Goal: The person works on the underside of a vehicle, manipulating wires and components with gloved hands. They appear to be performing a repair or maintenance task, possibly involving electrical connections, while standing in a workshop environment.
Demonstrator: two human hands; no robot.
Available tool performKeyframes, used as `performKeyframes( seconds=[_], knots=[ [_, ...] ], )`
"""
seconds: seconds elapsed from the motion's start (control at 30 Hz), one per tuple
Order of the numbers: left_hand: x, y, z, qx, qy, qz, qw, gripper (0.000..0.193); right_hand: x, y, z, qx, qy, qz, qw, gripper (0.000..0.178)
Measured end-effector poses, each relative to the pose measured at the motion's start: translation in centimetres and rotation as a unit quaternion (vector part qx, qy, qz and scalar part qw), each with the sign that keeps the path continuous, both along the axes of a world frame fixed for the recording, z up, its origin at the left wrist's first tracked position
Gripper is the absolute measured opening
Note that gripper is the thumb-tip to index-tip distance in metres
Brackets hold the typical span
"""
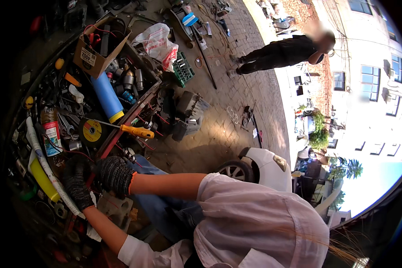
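Note:
Both my hands wear dark knitted work gloves and are close together at the near end of a red-rimmed tool tray. My right hand (114, 175) has its fingers curled at the red tray rim (136, 111); whatever it grips is hidden. Beside it my left hand (77, 183) reaches down among dark parts; its fingers blur into shadow. A white hose-like strip (53, 176) runs past the left hand, with a yellow-green tube (43, 179) next to it. Past the hands lie a screwdriver (138, 131) with an orange handle, a cutting disc (93, 130) and a brown bottle (51, 134).
A blue cylinder (106, 96), a cardboard box (94, 56), wrenches (67, 123) and sockets crowd the tray. Beyond it are a green socket case (183, 69), a plastic bag (158, 44) and metal parts (190, 107) on paving. A person (281, 53) stands farther off; a white car (265, 167) is nearby.

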State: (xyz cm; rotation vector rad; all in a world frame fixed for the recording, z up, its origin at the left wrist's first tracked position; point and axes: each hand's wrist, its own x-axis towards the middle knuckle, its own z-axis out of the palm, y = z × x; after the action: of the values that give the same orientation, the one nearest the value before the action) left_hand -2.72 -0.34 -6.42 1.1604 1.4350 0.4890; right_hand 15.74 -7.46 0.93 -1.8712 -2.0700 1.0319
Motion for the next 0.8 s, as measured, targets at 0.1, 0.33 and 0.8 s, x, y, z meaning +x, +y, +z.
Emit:
performKeyframes(
  seconds=[0.1,0.33,0.8],
  knots=[
    [-1.2,0.9,-0.6,-0.036,0.010,-0.026,0.999,0.041,0.1,0.5,-0.8,0.039,0.045,0.009,0.998,0.041],
    [-1.8,-1.1,-4.3,0.001,-0.027,0.003,1.000,0.046,-0.1,0.3,-2.0,0.040,-0.045,-0.012,0.998,0.032],
    [2.3,-0.8,2.3,0.110,0.097,-0.005,0.989,0.041,2.7,1.6,1.3,0.061,0.099,-0.018,0.993,0.030]
  ],
)
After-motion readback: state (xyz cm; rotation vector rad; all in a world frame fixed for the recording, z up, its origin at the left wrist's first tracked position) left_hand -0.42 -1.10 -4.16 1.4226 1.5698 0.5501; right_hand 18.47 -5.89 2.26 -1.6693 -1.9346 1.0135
